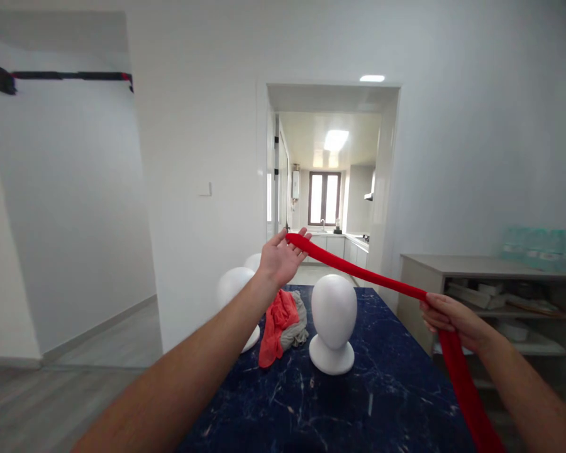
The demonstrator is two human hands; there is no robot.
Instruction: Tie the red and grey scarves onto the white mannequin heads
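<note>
A long red scarf [358, 272] stretches taut between my two hands, above the dark blue marble table [382, 390]. My left hand [282, 257] is raised, pinching one end of the scarf at its fingertips. My right hand [448, 318] grips the scarf lower at the right, and the rest of the cloth hangs down past my wrist. A white foam mannequin head [333, 322] stands on the table below the scarf. Another white head [233, 296] stands behind my left forearm, with a third partly hidden behind it.
A heap of orange and grey cloth [283, 324] lies on the table between the heads. A grey shelf unit [495, 296] with boxes stands at the right. Ahead, a doorway [330, 189] leads to a kitchen. Grey floor lies to the left.
</note>
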